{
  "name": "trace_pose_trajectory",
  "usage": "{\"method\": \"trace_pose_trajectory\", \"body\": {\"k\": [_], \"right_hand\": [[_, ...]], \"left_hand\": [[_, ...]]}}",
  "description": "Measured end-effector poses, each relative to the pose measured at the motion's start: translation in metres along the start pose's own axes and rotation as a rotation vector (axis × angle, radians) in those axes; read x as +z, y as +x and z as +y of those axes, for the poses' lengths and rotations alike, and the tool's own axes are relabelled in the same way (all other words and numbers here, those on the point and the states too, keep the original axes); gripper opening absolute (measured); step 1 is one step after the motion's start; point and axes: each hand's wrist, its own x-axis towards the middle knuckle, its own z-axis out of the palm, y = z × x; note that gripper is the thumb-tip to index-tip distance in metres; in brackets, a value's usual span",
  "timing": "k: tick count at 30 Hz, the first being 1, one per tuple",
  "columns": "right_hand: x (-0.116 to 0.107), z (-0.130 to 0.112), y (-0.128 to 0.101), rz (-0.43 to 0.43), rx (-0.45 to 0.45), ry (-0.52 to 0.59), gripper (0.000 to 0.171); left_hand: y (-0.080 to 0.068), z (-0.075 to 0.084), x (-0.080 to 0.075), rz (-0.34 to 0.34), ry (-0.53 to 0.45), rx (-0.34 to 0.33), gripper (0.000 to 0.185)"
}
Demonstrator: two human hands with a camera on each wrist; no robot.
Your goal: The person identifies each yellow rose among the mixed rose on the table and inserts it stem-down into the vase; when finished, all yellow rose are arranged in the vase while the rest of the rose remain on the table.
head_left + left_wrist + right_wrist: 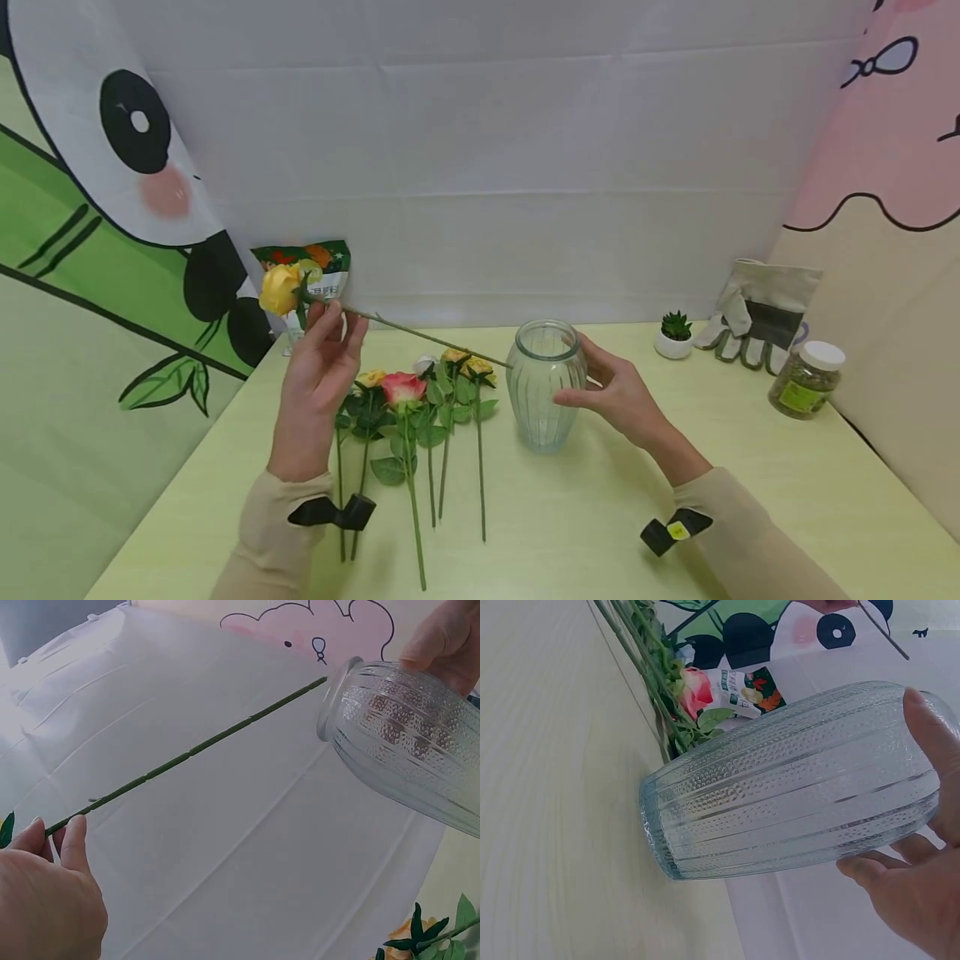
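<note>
My left hand (318,375) pinches the yellow rose (281,288) below the bloom, stem tip just at the vase (545,386) rim, not in. Right hand (615,392) cups the upright vase, fingers loosely curved. Vase looks empty; five flowers (420,392) lie on the table (750,483).

Staged tabletop set: cartoon panda backdrop (112,167), white sheet (480,167) behind.
</note>
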Motion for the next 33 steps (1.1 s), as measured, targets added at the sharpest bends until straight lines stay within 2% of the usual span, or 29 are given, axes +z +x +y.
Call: {"method": "trace_pose_trajectory", "body": {"k": [6, 16, 24, 33], "right_hand": [[0.000, 0.002, 0.001, 0.002, 0.001, -0.007, 0.092], [0.000, 0.000, 0.000, 0.008, 0.003, -0.019, 0.093], [0.000, -0.001, 0.002, 0.013, 0.004, -0.014, 0.093], [0.001, -0.001, 0.001, 0.019, 0.019, -0.018, 0.092]], "left_hand": [[0.003, -0.011, 0.003, -0.092, -0.028, 0.004, 0.022], [0.012, -0.036, 0.006, -0.137, 0.036, 0.025, 0.016], [0.016, -0.060, 0.007, -0.067, 0.177, 0.084, 0.010], [0.021, -0.080, 0.004, -0.062, 0.356, 0.176, 0.015]]}}
